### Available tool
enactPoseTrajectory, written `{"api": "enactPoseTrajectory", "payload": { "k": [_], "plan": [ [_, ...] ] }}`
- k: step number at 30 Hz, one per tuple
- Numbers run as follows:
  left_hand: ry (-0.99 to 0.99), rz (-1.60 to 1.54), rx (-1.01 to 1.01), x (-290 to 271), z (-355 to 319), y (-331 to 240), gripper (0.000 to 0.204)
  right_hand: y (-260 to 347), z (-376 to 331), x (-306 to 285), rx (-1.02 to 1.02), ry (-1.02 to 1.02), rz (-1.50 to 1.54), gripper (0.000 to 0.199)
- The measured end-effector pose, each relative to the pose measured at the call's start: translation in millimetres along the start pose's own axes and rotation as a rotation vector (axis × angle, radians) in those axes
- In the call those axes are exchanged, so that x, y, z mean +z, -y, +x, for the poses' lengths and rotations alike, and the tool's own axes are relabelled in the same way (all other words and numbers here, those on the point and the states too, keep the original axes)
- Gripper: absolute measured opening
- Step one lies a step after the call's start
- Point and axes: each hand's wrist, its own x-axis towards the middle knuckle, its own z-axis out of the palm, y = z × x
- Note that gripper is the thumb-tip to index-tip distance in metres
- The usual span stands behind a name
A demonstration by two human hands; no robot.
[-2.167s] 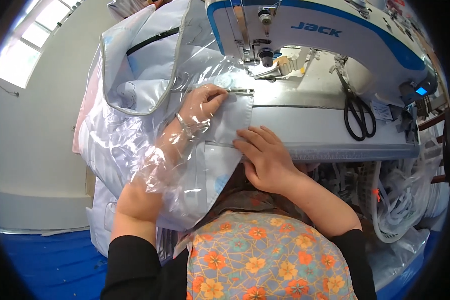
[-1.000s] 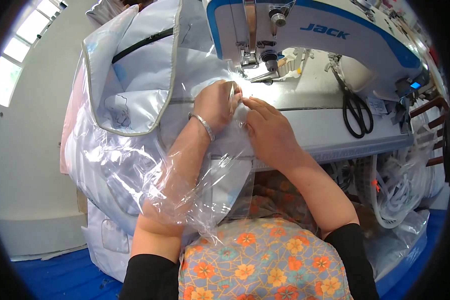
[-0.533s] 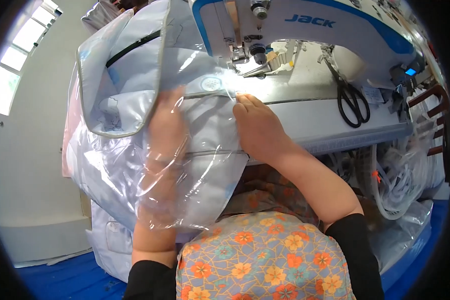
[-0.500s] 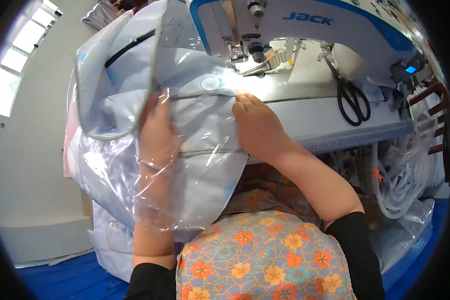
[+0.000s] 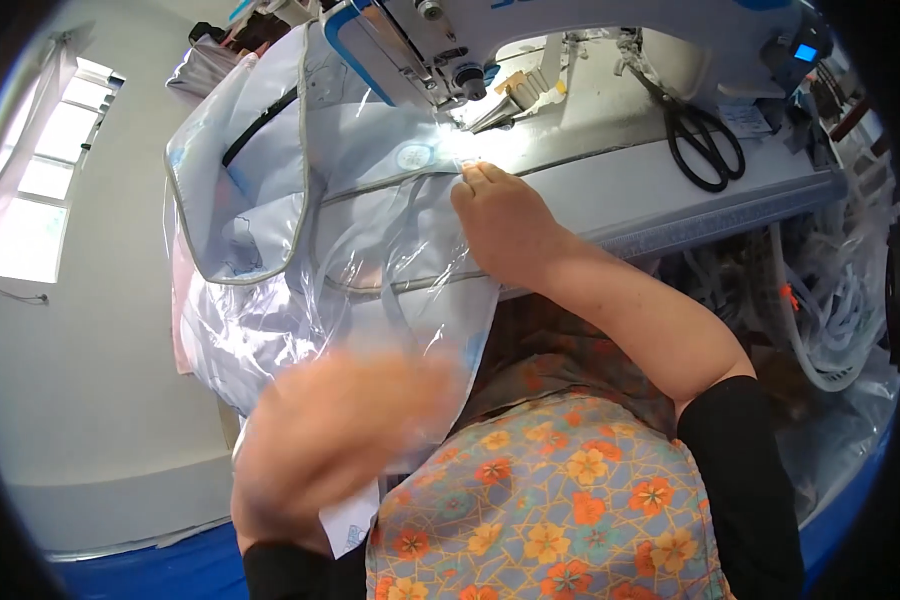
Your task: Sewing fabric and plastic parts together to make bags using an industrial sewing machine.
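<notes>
A pale blue fabric piece (image 5: pixel 360 130) with grey piping and a clear plastic sheet (image 5: pixel 270 330) lies over the left part of the sewing table. My right hand (image 5: pixel 505 220) is closed on the fabric's edge, its fingertips pinching just in front of the sewing machine's (image 5: pixel 450 75) lit needle area. From near those fingertips a narrow pale strip (image 5: pixel 395 250) runs down across the fabric. My left hand (image 5: pixel 350 420) is over the near part of the plastic, smeared by motion, so its fingers cannot be read. A white tag or paper piece (image 5: pixel 350 525) shows below it.
Black-handled scissors (image 5: pixel 705 150) lie on the table (image 5: pixel 660 205) to the right. A metal folding guide (image 5: pixel 510 100) sits beside the needle area. Below the table's right end is a white basket (image 5: pixel 795 310) with plastic-wrapped strips. A window (image 5: pixel 45 190) is at far left.
My left hand has come out from under the clear plastic and moved down toward my lap. The pale strip now shows on the fabric. My right hand keeps its pinch; the view has shifted slightly.
</notes>
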Motion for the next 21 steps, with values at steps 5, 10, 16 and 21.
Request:
{"api": "enactPoseTrajectory", "payload": {
  "k": [5, 10, 16, 21],
  "plan": [
    [0.142, 0.717, 0.001, 48, 87, 157, 0.035, 15, 7, -8, 0.013, 0.021, 0.274, 0.027],
    [-0.017, 0.642, -0.003, 72, 81, 175, 0.034, 15, -47, -13, 0.018, 0.023, 0.061, 0.039],
    [-0.027, 0.667, 0.037, 77, 83, 167, 0.033, 33, -89, -17, -0.102, -0.090, 0.118, 0.045],
    [-0.015, 0.718, 0.052, 76, 82, 166, 0.034, 27, -65, -20, -0.097, -0.202, 0.245, 0.033]
  ]
}}
